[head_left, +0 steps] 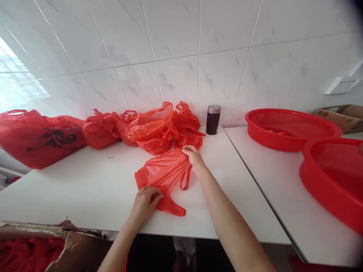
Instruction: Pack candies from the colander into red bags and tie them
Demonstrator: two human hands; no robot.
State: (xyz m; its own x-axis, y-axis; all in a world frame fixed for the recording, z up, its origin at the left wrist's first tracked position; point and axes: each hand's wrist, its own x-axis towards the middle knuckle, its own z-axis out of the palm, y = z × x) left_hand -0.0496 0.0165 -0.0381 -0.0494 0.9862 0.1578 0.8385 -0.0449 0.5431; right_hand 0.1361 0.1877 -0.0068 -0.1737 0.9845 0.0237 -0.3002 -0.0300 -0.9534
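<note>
A thin red plastic bag [161, 170] with loop handles lies flattened and creased on the white table. At its near left edge, my left hand [146, 204] has thumb and fingers closed on the plastic. My right hand [193, 156] pinches the bag's far right part, where the film gathers into folds. One handle loop hangs below my right hand, and the other end of the bag points toward the table's front edge. Just beyond my right hand sits a heap of crumpled red bags [153, 126].
Filled red bags [100, 130] line the wall, with a large printed one [42, 139] at far left. A dark tumbler [213, 120] stands behind. Red plastic baskets [283, 145] occupy the right table. An open cardboard box [82, 245] holding red material is at front left.
</note>
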